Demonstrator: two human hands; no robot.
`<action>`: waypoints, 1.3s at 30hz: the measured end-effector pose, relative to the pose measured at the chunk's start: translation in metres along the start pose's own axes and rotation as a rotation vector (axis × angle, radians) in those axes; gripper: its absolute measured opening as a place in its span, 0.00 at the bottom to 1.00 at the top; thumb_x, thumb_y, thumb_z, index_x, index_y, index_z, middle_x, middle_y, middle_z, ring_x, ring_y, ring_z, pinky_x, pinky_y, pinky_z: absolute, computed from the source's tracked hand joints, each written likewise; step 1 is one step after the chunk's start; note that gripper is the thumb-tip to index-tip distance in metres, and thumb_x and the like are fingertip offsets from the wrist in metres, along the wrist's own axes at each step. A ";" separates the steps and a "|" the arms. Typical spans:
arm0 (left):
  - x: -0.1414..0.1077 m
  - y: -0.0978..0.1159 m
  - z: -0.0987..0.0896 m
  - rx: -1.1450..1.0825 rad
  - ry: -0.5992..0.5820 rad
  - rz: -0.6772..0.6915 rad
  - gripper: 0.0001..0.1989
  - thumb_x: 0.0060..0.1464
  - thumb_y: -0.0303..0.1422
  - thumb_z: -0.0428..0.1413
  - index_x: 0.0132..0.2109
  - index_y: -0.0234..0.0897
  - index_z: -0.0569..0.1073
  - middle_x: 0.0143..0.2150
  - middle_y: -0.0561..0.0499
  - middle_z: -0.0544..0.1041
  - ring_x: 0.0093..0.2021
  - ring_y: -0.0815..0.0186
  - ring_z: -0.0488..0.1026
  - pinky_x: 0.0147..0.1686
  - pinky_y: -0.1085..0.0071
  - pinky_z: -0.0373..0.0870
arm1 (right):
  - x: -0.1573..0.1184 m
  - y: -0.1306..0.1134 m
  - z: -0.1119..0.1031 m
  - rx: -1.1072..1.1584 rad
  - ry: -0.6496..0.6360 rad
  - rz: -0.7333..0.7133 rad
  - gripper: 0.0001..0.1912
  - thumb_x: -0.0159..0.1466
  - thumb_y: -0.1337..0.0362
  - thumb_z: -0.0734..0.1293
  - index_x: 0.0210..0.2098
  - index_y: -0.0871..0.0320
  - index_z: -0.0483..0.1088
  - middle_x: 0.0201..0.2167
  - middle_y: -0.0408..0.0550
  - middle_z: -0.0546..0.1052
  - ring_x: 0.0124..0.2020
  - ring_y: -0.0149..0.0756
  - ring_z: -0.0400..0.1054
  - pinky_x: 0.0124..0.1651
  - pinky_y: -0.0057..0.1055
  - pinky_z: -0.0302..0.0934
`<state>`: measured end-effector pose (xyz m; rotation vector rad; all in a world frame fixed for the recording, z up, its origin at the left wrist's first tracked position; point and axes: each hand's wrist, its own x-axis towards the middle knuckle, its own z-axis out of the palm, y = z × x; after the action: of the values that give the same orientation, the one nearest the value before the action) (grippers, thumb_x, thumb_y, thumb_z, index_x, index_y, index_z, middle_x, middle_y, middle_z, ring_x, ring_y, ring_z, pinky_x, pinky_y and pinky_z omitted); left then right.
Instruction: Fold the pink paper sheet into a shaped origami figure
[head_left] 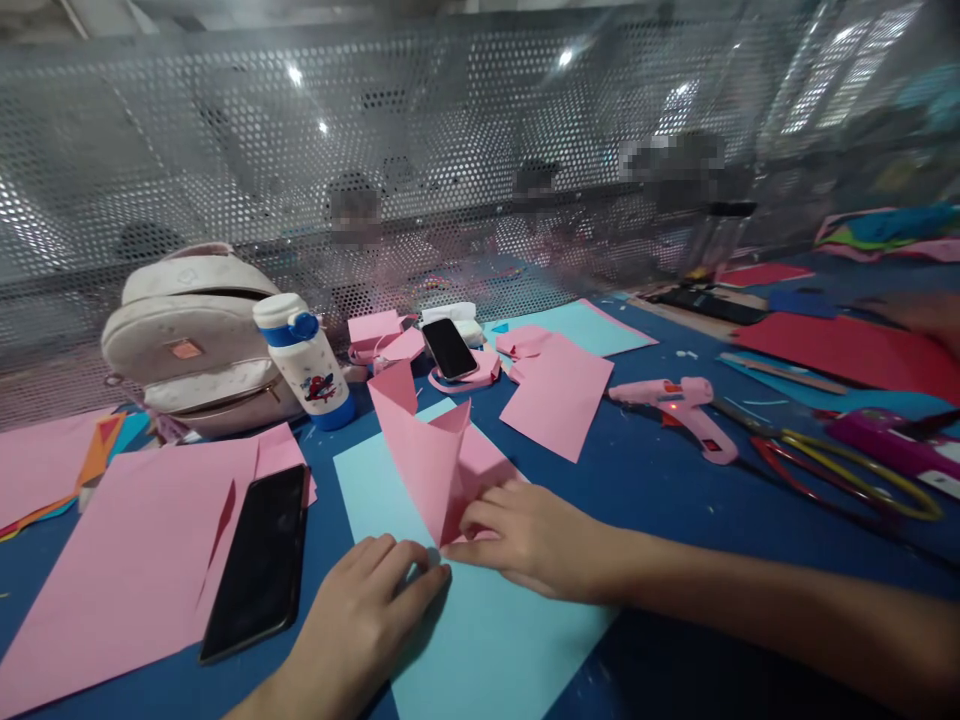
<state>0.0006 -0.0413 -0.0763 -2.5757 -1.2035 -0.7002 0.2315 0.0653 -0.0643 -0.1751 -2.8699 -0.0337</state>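
Observation:
A folded sheet of pink paper (424, 445) stands partly upright on a light blue sheet (487, 640), its flaps rising and its point toward me. My right hand (536, 540) lies on the lower right part of the pink paper, fingers curled and thumb stretched to the folded point, gripping it. From the other side, my left hand (367, 610) meets that point. Its fingers are bent, with the thumb and index tips close together at the pink corner; the exact contact there is partly hidden.
Left are a black phone (259, 565) on pink sheets (135, 560), a bottle (319, 375) and a white backpack (199, 350). Right are a pink glue gun (679, 405) and scissors (855, 470). Behind stand another phone (450, 350), pink pieces (562, 390) and a perforated metal panel (450, 130).

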 end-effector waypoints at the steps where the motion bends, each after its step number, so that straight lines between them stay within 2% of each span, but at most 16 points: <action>1: 0.000 0.000 0.000 0.005 0.003 0.008 0.13 0.65 0.24 0.46 0.47 0.37 0.74 0.37 0.47 0.78 0.29 0.63 0.71 0.28 0.67 0.67 | 0.001 -0.001 -0.001 0.001 -0.011 -0.001 0.19 0.66 0.67 0.64 0.57 0.52 0.68 0.44 0.47 0.75 0.37 0.37 0.63 0.36 0.34 0.52; 6: 0.000 0.000 0.000 0.000 0.017 0.022 0.14 0.67 0.24 0.45 0.48 0.36 0.75 0.39 0.47 0.78 0.31 0.63 0.70 0.28 0.66 0.66 | 0.003 0.000 -0.005 0.026 -0.062 0.006 0.22 0.64 0.66 0.66 0.58 0.52 0.68 0.44 0.48 0.75 0.37 0.39 0.64 0.37 0.35 0.54; 9: 0.000 -0.001 0.001 0.001 0.016 0.046 0.14 0.67 0.24 0.45 0.50 0.35 0.74 0.39 0.47 0.77 0.31 0.63 0.70 0.29 0.66 0.66 | 0.002 0.003 -0.006 0.088 -0.037 0.016 0.19 0.65 0.66 0.65 0.56 0.53 0.69 0.44 0.49 0.75 0.40 0.39 0.65 0.40 0.34 0.56; 14: 0.002 0.000 0.003 0.050 -0.045 0.050 0.17 0.68 0.24 0.41 0.55 0.32 0.71 0.38 0.45 0.76 0.32 0.61 0.70 0.30 0.64 0.67 | -0.003 0.007 -0.002 0.212 0.071 0.014 0.10 0.69 0.66 0.62 0.45 0.58 0.73 0.44 0.48 0.77 0.43 0.35 0.67 0.42 0.31 0.58; 17: 0.003 0.000 0.004 0.056 -0.068 0.030 0.17 0.68 0.24 0.41 0.54 0.32 0.71 0.38 0.45 0.75 0.31 0.61 0.70 0.29 0.65 0.67 | -0.004 0.008 0.000 0.217 0.118 0.044 0.09 0.70 0.63 0.61 0.38 0.59 0.72 0.38 0.46 0.77 0.39 0.35 0.67 0.40 0.31 0.57; 21: 0.002 0.001 0.003 0.041 -0.064 0.011 0.16 0.68 0.24 0.42 0.53 0.33 0.71 0.38 0.45 0.74 0.31 0.61 0.70 0.28 0.66 0.67 | -0.002 0.008 0.000 0.186 0.149 0.236 0.15 0.64 0.52 0.68 0.35 0.59 0.69 0.33 0.47 0.75 0.35 0.37 0.65 0.35 0.32 0.56; 24: 0.003 0.001 0.002 0.016 -0.068 -0.001 0.16 0.68 0.25 0.41 0.53 0.33 0.71 0.37 0.45 0.74 0.31 0.62 0.70 0.29 0.66 0.68 | -0.001 0.009 0.001 0.169 0.157 0.388 0.28 0.54 0.46 0.74 0.43 0.61 0.69 0.39 0.50 0.74 0.39 0.42 0.66 0.39 0.35 0.58; 26: 0.003 0.001 0.001 0.007 -0.073 -0.010 0.16 0.68 0.25 0.41 0.53 0.33 0.71 0.38 0.45 0.73 0.31 0.62 0.70 0.29 0.66 0.68 | -0.001 0.010 0.002 0.188 0.142 0.394 0.32 0.52 0.46 0.75 0.46 0.62 0.68 0.41 0.52 0.74 0.42 0.44 0.66 0.42 0.37 0.59; 31: 0.000 0.000 0.002 -0.006 -0.115 -0.016 0.17 0.66 0.22 0.41 0.55 0.34 0.69 0.39 0.44 0.73 0.32 0.61 0.69 0.29 0.65 0.69 | -0.002 0.013 0.003 0.290 0.145 0.313 0.22 0.56 0.48 0.73 0.39 0.59 0.71 0.40 0.50 0.75 0.42 0.42 0.67 0.44 0.37 0.59; 36: -0.004 -0.001 0.003 -0.020 -0.158 -0.030 0.20 0.62 0.20 0.44 0.58 0.36 0.67 0.41 0.44 0.72 0.34 0.60 0.69 0.30 0.65 0.69 | -0.002 0.014 0.001 0.363 0.157 0.275 0.15 0.58 0.52 0.74 0.34 0.58 0.72 0.36 0.47 0.76 0.40 0.39 0.69 0.43 0.35 0.58; 39: -0.005 -0.001 0.004 -0.027 -0.174 -0.034 0.21 0.61 0.19 0.45 0.59 0.36 0.66 0.42 0.43 0.72 0.35 0.60 0.69 0.31 0.64 0.69 | -0.003 0.014 0.000 0.360 0.150 0.274 0.14 0.59 0.54 0.73 0.33 0.58 0.73 0.38 0.47 0.77 0.41 0.39 0.69 0.46 0.35 0.57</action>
<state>-0.0021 -0.0425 -0.0822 -2.6912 -1.2998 -0.5101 0.2355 0.0786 -0.0652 -0.4669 -2.6220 0.4959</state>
